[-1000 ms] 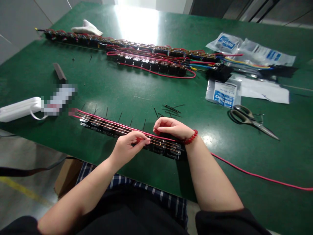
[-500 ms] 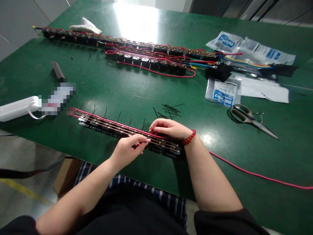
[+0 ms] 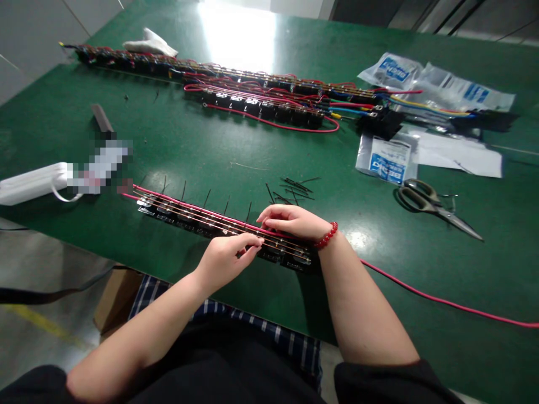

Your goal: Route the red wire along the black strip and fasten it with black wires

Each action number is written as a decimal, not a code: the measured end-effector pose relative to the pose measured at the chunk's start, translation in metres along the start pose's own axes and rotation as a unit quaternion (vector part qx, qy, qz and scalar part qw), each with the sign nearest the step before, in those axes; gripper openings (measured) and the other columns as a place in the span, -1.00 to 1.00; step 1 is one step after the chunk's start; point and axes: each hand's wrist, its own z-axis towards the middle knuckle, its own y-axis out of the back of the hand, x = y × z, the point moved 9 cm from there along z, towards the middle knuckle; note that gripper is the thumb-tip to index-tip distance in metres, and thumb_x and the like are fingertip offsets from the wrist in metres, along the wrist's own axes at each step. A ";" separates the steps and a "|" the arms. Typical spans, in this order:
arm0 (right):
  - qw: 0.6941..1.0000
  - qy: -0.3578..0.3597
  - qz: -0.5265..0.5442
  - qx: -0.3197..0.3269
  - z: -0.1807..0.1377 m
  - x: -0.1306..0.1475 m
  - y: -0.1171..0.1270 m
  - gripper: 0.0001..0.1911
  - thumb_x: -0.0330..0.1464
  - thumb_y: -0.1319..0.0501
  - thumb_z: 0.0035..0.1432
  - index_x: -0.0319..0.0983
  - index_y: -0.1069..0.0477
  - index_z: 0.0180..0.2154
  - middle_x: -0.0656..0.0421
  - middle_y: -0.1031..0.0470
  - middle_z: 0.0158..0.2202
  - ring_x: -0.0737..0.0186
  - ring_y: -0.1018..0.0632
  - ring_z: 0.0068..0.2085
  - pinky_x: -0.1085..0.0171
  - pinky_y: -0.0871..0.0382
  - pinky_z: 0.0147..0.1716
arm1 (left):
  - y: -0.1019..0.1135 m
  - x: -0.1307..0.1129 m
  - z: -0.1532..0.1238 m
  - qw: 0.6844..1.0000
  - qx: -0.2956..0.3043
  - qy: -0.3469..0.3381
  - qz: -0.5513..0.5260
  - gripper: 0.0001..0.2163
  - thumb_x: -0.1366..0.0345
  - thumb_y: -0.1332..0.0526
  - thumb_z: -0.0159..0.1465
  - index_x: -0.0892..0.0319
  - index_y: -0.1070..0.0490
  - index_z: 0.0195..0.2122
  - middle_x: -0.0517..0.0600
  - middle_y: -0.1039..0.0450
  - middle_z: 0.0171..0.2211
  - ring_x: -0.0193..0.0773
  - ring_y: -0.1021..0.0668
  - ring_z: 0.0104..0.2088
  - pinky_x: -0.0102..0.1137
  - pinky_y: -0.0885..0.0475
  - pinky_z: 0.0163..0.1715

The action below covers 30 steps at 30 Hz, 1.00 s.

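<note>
A long black circuit-board strip with metal rods along its top lies in front of me, a red wire running along it and off to the right. Thin black cable ties stick up from its far side. My left hand is at the near side of the strip, thumb and fingertips pinched over the rods; anything between them is too small to make out. From the far side my right hand curls its fingers down at the red wire; its fingertips are partly hidden.
Loose cable ties lie beyond my right hand. Scissors and plastic bags are at the right. More wired strips stretch across the back of the green table. A white object is at the left.
My left hand has shifted slightly right along the strip, its fingertips still pinched. The right hand stays almost where it was. The whole view has shifted slightly.
</note>
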 end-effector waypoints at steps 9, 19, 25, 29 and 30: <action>1.000 0.016 -0.025 0.006 -0.001 0.002 0.002 -0.78 -0.24 -0.25 0.16 -0.23 -0.46 -0.19 0.29 -0.38 -0.43 0.38 -0.39 -0.42 0.38 -0.29 -0.42 | -0.009 -0.005 -0.001 0.998 0.021 -0.058 0.027 -0.85 0.36 -0.17 0.30 0.10 -0.52 -0.18 -0.01 -0.60 -0.11 -0.25 -0.65 -0.17 -0.38 -0.57 -0.16; 0.998 0.006 0.067 0.020 -0.002 -0.004 0.003 -0.70 -0.28 -0.38 0.03 -0.26 -0.45 -0.20 0.29 -0.41 -0.44 0.40 -0.41 -0.43 0.38 -0.30 -0.42 | -0.009 0.000 0.002 1.000 0.012 -0.003 0.004 -0.89 0.36 -0.18 0.29 0.11 -0.48 -0.20 -0.04 -0.61 -0.17 -0.34 -0.63 -0.33 -0.47 -0.55 -0.31; 0.993 0.013 0.112 0.022 -0.003 -0.003 0.007 -0.63 -0.31 -0.42 -0.01 -0.27 -0.45 -0.15 0.24 -0.50 -0.38 0.36 -0.51 -0.34 0.34 -0.41 -0.31 | -0.008 0.005 0.002 1.000 -0.001 0.026 0.000 -0.89 0.36 -0.19 0.28 0.11 -0.48 -0.19 -0.06 -0.60 -0.18 -0.37 -0.60 -0.36 -0.50 -0.52 -0.33; 0.995 -0.002 0.099 0.019 -0.003 -0.008 0.007 -0.67 -0.28 -0.42 -0.03 -0.29 -0.51 -0.22 0.19 -0.56 -0.35 0.33 -0.54 -0.33 0.31 -0.44 -0.28 | -0.008 0.002 0.004 0.998 0.003 0.048 0.029 -0.89 0.38 -0.19 0.28 0.10 -0.48 -0.20 -0.09 -0.59 -0.20 -0.38 -0.57 -0.35 -0.50 -0.49 -0.30; 0.996 -0.008 0.092 0.019 -0.003 -0.009 0.007 -0.70 -0.27 -0.41 -0.02 -0.30 -0.52 -0.24 0.17 -0.57 -0.34 0.32 -0.55 -0.33 0.30 -0.45 -0.28 | -0.008 0.001 0.005 0.998 0.006 0.054 0.034 -0.89 0.37 -0.19 0.29 0.10 -0.48 -0.20 -0.10 -0.59 -0.21 -0.39 -0.57 -0.36 -0.50 -0.48 -0.31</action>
